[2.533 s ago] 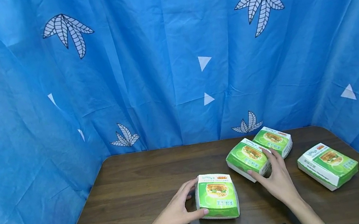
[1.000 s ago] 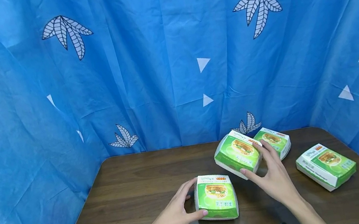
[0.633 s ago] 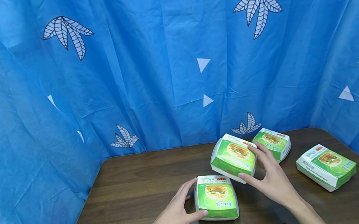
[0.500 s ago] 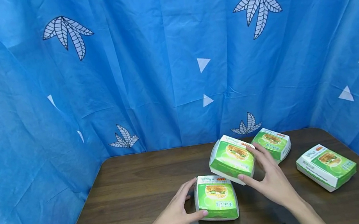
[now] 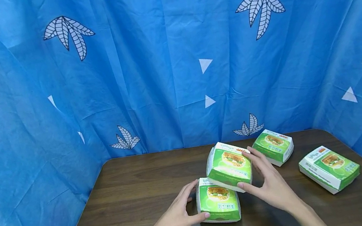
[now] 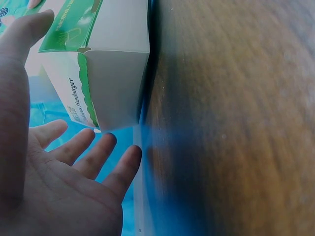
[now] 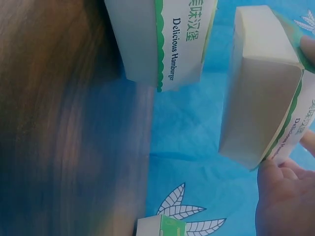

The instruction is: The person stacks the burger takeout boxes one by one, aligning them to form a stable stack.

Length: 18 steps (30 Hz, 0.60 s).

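A green and white hamburger box [image 5: 218,198] sits on the brown table. My left hand [image 5: 176,215] is at its left side, thumb near the front corner. In the left wrist view that hand's fingers [image 6: 96,162] are spread and relaxed beside the box. My right hand [image 5: 272,185] holds a second hamburger box [image 5: 230,164] by its right side, fingers behind and thumb in front. This box is tilted and overlaps the back of the first one in the head view. From the right wrist view, the held box [image 7: 261,98] is raised, with a gap to the table box [image 7: 172,44].
Two more hamburger boxes lie on the table [image 5: 136,192]: one at the back right [image 5: 274,145], another at the right [image 5: 330,168]. A blue patterned curtain [image 5: 146,75] hangs behind and along both sides of the table.
My right hand has lifted the second hamburger box off the table beside the back-right box and carried it left, then lower, over the first box's back. My left hand has stayed in place.
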### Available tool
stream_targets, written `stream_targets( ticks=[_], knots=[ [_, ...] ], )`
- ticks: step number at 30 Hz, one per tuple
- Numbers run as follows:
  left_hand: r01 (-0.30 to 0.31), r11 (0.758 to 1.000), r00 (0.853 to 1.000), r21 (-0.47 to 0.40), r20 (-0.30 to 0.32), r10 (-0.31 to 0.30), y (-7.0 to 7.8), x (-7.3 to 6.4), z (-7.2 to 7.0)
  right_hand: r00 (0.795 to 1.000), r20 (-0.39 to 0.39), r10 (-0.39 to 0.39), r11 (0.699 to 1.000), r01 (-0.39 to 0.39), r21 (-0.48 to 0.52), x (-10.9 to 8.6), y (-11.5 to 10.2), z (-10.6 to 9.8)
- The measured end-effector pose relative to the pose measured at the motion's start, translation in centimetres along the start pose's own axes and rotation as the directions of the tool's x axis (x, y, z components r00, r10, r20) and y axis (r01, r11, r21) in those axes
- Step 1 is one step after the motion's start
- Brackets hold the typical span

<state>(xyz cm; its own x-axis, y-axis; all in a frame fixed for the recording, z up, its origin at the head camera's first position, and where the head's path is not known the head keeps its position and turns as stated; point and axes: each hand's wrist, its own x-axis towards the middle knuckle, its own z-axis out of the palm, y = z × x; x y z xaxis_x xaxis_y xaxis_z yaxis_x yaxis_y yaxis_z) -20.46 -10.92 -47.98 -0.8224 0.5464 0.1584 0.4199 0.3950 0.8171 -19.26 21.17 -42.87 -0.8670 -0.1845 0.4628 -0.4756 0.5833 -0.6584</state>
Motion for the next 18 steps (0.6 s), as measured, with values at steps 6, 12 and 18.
stream_targets(
  ticks=[6,12,18],
  knots=[
    [0.009,1.000,1.000,0.017,-0.006,-0.009,0.1,-0.1,0.0,0.998,0.054,0.016,0.998,-0.019,0.058,-0.1,-0.4,0.2],
    [0.033,0.998,0.999,0.050,-0.015,-0.033,0.1,-0.1,-0.1,0.994,0.103,0.021,0.992,-0.034,0.125,-0.3,-0.9,0.7],
    [0.035,0.998,0.999,0.054,-0.022,-0.033,0.1,-0.1,0.0,0.991,0.131,-0.003,0.987,-0.018,0.159,-0.5,-1.0,1.3]
  ],
)
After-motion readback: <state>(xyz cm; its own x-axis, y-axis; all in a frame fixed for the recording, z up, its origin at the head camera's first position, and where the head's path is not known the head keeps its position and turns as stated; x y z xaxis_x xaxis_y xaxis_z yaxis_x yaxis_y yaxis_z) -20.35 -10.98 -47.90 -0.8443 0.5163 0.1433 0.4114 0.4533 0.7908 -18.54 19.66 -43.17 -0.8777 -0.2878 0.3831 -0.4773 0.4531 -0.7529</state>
